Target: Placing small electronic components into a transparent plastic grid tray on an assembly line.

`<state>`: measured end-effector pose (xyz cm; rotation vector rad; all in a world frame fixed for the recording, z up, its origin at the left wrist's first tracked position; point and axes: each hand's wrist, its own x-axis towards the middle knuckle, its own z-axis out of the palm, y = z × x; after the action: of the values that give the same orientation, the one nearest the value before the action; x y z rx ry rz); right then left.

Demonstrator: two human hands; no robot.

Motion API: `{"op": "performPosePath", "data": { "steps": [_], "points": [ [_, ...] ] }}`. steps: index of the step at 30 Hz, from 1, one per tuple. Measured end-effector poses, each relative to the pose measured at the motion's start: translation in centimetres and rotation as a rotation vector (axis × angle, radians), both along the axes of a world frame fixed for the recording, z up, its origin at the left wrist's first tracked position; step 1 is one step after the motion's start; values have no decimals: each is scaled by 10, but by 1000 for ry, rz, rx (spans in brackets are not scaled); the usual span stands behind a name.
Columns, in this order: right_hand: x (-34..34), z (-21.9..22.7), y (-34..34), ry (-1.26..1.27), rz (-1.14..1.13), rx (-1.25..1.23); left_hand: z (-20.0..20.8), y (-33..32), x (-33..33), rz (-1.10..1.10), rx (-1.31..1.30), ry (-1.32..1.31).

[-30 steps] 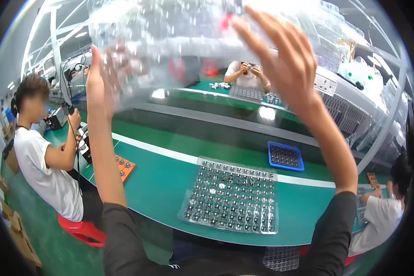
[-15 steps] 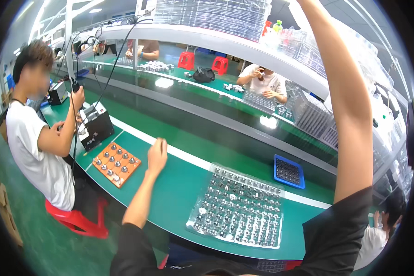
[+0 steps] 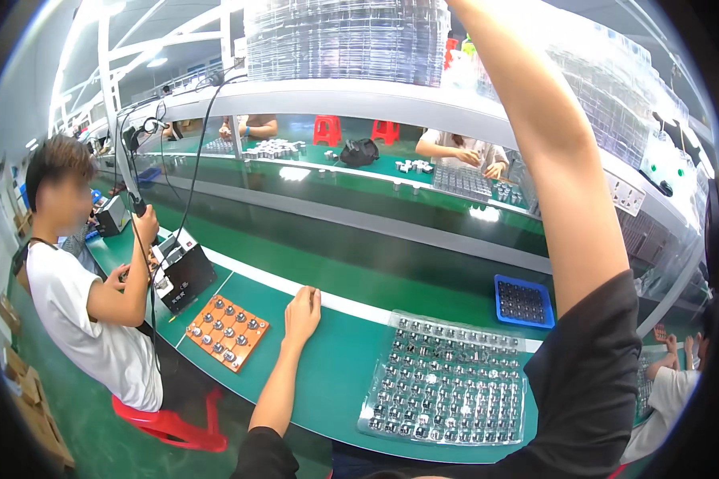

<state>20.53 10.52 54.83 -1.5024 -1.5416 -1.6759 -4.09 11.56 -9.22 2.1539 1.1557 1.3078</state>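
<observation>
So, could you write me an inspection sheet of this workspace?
Surface: green table with a white stripe.
Job's things: clear tray and orange board, both bearing metal parts.
Clutter: blue tray of dark parts; black box.
Hands: left hand has curled fingers, contents unclear; right hand is out of view.
Cables: black cable hanging above the black box.
Surroundings: co-worker on a red stool; stacked clear trays on a shelf.

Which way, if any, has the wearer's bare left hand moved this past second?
Yes: the left hand came down and right, from well above the long white stripe on the green tabletop to overlapping it in view.
</observation>
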Motion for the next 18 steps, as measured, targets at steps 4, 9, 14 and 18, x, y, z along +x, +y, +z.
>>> {"op": "performPosePath", "data": {
  "steps": [4,9,14,18],
  "points": [
    [-13,5,16,-8,46,-47,-3,7,-5,-13,-12,3],
    [-52,12,-2,50,-36,-256,-6,8,-10,-7,-55,-7],
    [-45,3,-14,123,59,-374,-2,2,-7,-14,-83,0],
    [-46,-5,8,39,-13,-132,-5,4,-9,-20,-57,19]
  ]
}}
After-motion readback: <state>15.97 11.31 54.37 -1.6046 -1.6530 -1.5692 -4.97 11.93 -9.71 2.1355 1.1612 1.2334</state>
